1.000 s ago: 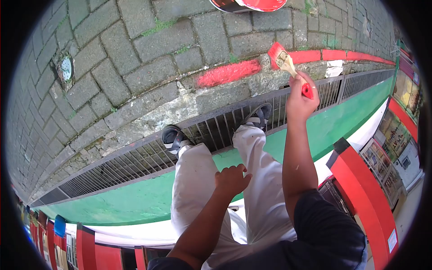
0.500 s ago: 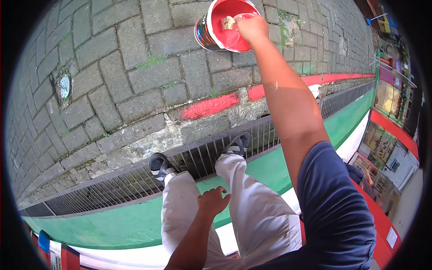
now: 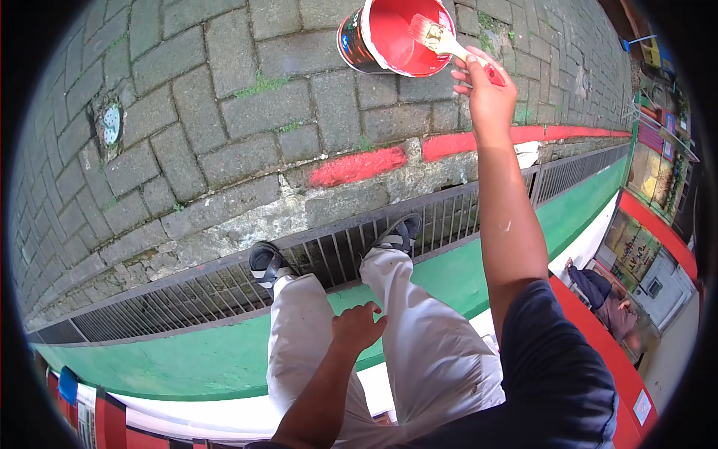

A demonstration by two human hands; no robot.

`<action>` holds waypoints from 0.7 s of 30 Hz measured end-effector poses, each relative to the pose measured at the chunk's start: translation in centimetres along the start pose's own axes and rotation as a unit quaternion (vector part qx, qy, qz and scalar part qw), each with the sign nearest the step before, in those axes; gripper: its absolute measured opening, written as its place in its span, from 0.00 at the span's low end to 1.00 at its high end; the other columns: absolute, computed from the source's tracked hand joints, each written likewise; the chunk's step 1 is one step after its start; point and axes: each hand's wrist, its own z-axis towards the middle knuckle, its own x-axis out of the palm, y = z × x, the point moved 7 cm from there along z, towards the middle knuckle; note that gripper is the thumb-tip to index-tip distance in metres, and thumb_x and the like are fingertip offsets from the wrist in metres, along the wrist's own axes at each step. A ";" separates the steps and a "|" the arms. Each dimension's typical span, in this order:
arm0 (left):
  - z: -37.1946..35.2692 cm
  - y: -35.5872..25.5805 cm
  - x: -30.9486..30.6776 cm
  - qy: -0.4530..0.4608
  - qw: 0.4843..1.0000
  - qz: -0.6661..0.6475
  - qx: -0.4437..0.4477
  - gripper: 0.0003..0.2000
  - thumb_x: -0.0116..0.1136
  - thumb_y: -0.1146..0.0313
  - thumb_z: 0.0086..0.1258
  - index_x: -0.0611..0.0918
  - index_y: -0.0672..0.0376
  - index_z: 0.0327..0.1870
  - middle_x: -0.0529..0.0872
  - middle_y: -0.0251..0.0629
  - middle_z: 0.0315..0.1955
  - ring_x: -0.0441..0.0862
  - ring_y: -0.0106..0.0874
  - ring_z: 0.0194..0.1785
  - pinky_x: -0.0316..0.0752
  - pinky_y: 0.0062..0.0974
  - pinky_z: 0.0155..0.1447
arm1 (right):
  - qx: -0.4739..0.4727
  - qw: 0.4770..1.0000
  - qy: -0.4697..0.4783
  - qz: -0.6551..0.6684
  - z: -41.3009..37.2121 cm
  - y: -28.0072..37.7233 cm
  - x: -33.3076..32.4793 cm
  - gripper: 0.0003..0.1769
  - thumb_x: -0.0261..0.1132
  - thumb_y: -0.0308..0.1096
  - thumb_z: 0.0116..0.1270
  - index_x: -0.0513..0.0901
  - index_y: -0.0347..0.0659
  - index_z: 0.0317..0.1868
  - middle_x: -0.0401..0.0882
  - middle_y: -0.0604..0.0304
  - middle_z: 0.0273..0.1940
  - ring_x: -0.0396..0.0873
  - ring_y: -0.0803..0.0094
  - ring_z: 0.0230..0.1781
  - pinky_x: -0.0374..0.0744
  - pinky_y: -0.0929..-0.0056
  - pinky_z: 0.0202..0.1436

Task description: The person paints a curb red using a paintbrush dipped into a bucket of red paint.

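My right hand (image 3: 490, 86) is stretched out at the top, closed around the handle of a paintbrush (image 3: 447, 45). The brush has a pale handle with a red-smeared end, and its bristles carry red paint. Its head hangs over the mouth of a paint bucket (image 3: 355, 45), which is dark outside with a white rim and red paint inside. My left hand (image 3: 359, 327) rests between my knees, fingers loosely curled, with nothing seen in it. A red painted strip (image 3: 359, 166) runs in sections along the kerb edge below the bucket.
My sandalled feet stand on a metal drain grate (image 3: 321, 254) beside a green painted ledge (image 3: 187, 367). Grey paving blocks (image 3: 224, 142) spread beyond the kerb, with a small white-speckled cover (image 3: 111, 124) at left. A person (image 3: 609, 303) sits at the right by a red ledge.
My right hand has drawn back toward the right, lifting the paintbrush from inside the bucket to its rim side. My left hand stays about where it was.
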 end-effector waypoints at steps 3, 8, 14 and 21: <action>0.2 0.1 0.2 0.008 1.000 0.000 -0.003 0.21 0.58 0.43 0.69 0.84 0.44 0.54 0.90 0.31 0.43 0.86 0.36 0.53 0.77 0.44 0.59 | -0.038 0.998 -0.004 -0.049 -2.0 -3.3 -0.9 0.16 0.66 0.32 0.73 0.83 0.37 0.58 0.89 0.56 0.43 0.87 0.75 0.37 0.82 0.77 0.35; 0.2 0.2 0.3 0.015 1.000 0.018 -0.008 0.21 0.58 0.43 0.69 0.84 0.44 0.55 0.90 0.30 0.42 0.86 0.35 0.53 0.77 0.42 0.58 | -0.011 0.998 -0.044 0.053 -3.1 -4.5 -1.9 0.17 0.65 0.33 0.74 0.82 0.35 0.59 0.89 0.55 0.44 0.87 0.72 0.37 0.83 0.76 0.37; 0.2 0.0 0.3 0.014 1.000 0.014 0.004 0.20 0.58 0.43 0.69 0.84 0.44 0.54 0.89 0.33 0.42 0.86 0.37 0.52 0.77 0.44 0.57 | 0.154 0.934 -0.109 0.302 -4.9 -8.6 -3.1 0.20 0.59 0.39 0.77 0.77 0.37 0.62 0.85 0.50 0.49 0.87 0.62 0.43 0.86 0.65 0.42; 0.1 0.1 0.6 0.001 1.000 0.018 0.010 0.19 0.59 0.43 0.69 0.84 0.43 0.52 0.90 0.34 0.41 0.87 0.37 0.50 0.77 0.43 0.56 | 0.252 0.807 -0.067 0.530 -9.0 -13.7 -3.1 0.18 0.60 0.42 0.75 0.79 0.40 0.57 0.88 0.52 0.43 0.87 0.61 0.42 0.86 0.59 0.50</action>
